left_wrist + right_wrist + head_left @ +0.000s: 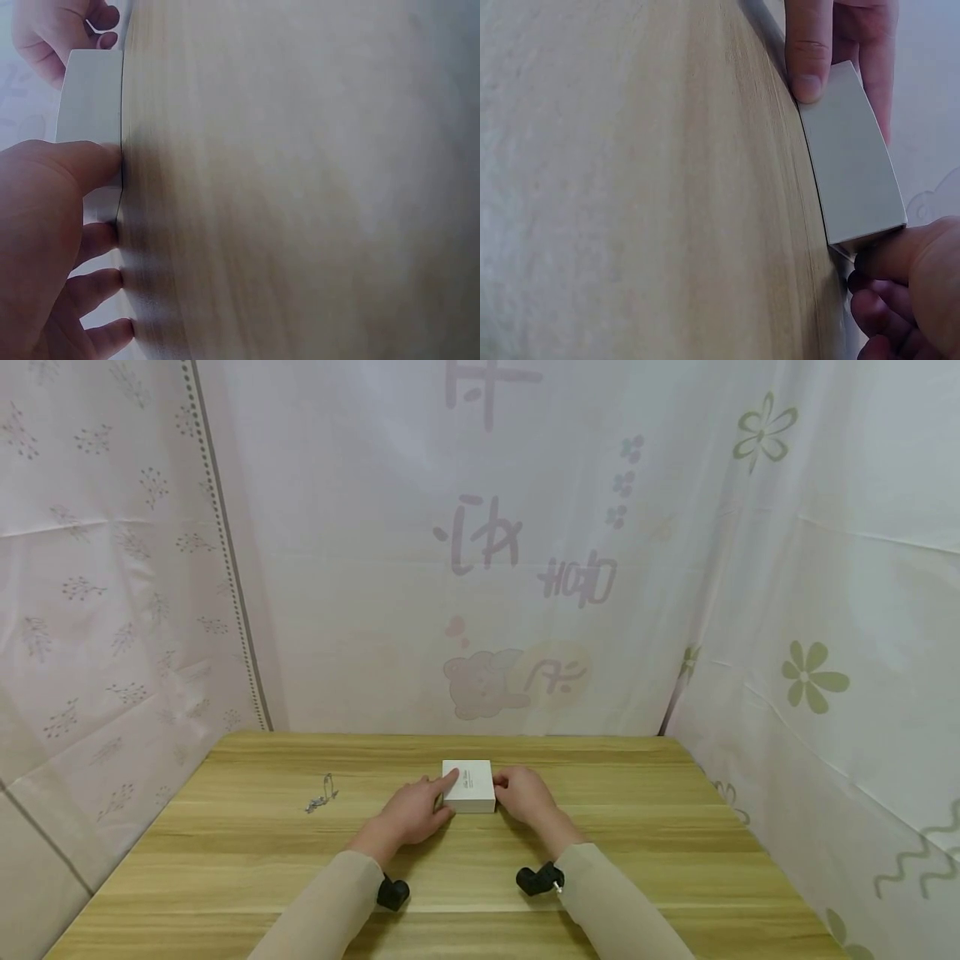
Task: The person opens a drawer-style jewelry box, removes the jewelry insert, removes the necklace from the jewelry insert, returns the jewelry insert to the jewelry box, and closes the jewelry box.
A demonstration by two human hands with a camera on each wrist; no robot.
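Observation:
A small white box [469,788] with fine printed lettering on its lid lies on the wooden table. My left hand [414,810] holds it from the left. The index finger stretches over the lid, the thumb presses the near face, and the other fingers stand on the table beside it. At the box's right end is my right hand [527,793], its fingers curled and its thumb and index finger pinching right at that end face. What lies between those two fingertips is hidden. In the right wrist view the box's near side [851,154] shows plain and upright.
A silver chain-like piece of jewellery [322,797] lies on the table [247,860] to the left of the box. Patterned cloth curtains [480,610] hang behind the table and at both sides. A black wrist camera sits on each sleeve.

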